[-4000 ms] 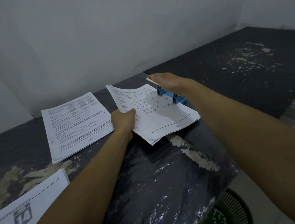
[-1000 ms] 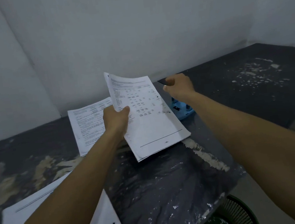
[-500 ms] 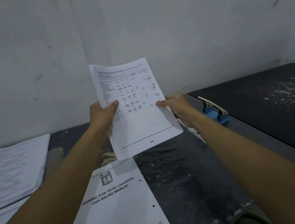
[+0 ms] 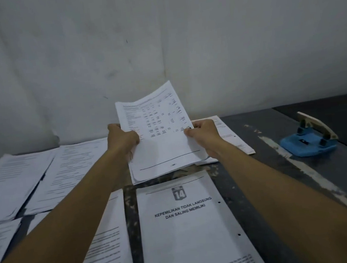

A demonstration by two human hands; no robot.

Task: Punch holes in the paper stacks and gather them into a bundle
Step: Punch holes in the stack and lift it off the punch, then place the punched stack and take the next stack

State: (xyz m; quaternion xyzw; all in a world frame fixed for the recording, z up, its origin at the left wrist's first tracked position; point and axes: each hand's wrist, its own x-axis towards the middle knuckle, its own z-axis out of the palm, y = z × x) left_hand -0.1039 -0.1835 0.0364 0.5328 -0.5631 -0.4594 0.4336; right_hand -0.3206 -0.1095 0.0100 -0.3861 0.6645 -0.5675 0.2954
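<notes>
A thin stack of printed sheets [image 4: 160,141] is held tilted above the dark table, its top edge curling toward the wall. My left hand [image 4: 123,138] grips its left edge and my right hand [image 4: 203,133] grips its right edge. Just below it lies a stack with a "14" title page [image 4: 189,222], two punched holes along its right edge. The blue hole punch [image 4: 308,140] with a pale lever stands alone at the right, apart from both hands.
Several more paper stacks lie at the left [image 4: 12,184], [image 4: 73,171] and under my left forearm [image 4: 103,247]. Another stack [image 4: 231,135] lies behind my right hand. The dark, paint-stained table [image 4: 269,163] meets a white wall behind.
The stack has been lifted away from the punch and carried left. My right hand left the punch lever and took the stack's right edge. The view swung left, revealing more stacks.
</notes>
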